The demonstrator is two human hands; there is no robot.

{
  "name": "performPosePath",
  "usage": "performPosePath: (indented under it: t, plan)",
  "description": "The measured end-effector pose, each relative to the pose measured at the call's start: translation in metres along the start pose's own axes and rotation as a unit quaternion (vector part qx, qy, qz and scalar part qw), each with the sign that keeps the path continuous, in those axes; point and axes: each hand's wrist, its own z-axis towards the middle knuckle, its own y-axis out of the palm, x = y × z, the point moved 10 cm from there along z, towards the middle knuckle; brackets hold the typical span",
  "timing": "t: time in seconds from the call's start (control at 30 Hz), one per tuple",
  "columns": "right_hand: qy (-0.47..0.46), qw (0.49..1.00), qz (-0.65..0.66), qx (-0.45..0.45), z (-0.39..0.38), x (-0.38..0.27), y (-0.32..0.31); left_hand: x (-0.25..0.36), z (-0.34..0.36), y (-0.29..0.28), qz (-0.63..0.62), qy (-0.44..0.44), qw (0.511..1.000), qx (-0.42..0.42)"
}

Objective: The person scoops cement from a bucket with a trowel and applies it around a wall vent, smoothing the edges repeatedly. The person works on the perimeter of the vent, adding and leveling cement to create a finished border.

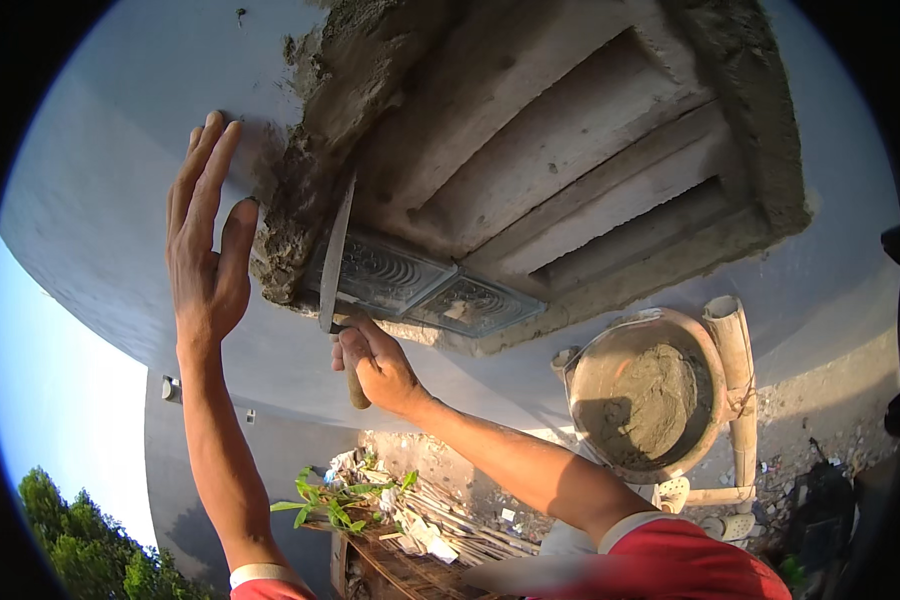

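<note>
Overhead, right hand [375, 362] gripping trowel [334, 252], wet mortar [292, 215]

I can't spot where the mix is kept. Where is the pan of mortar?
In the head view, the round pan of mortar sits at lower right, propped on a bamboo pole frame, below the vent opening and right of the right hand holding the trowel.

The wall [120, 150] is pale grey-white. Wet mortar [305, 190] on it is dark grey-brown, as is the mortar [650, 395] in the tan basin [705, 350]. The decorative vent tiles [420, 285] are grey with embossed scroll patterns. The trowel [335, 255] blade is steel-grey. The sleeve [690, 565] is red with a white cuff.
</note>
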Motion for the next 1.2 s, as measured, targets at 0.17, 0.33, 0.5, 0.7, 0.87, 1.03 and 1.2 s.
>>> performPosePath:
  t: [0.17, 0.33, 0.5, 0.7, 0.87, 1.03, 1.2]
  plan:
    - [-0.012, 1.000, 0.012, -0.008, 0.025, -0.006, -0.011, -0.002, 0.000, 0.000, 0.010, 0.004, 1.000, 0.010]
    - [-0.010, 1.000, 0.018, -0.013, 0.038, -0.002, -0.010, -0.002, 0.000, 0.000, 0.017, 0.017, 1.000, 0.015]
    - [-0.017, 0.999, 0.031, -0.009, 0.045, 0.006, 0.002, -0.003, 0.000, 0.001, 0.005, 0.023, 1.000, 0.021]
    - [-0.038, 0.999, 0.023, -0.021, 0.044, -0.006, 0.010, -0.002, -0.001, 0.001, 0.002, 0.022, 1.000, 0.018]
    - [-0.017, 0.999, 0.042, -0.025, 0.034, -0.012, 0.018, -0.002, -0.001, 0.003, 0.019, 0.020, 0.999, 0.017]
    - [0.026, 0.998, 0.056, -0.027, 0.021, 0.008, 0.031, -0.003, -0.001, 0.003, 0.017, 0.024, 1.000, 0.006]
    - [0.026, 0.999, -0.008, -0.039, -0.020, 0.015, 0.020, -0.001, 0.001, 0.001, 0.032, 0.016, 0.999, 0.000]
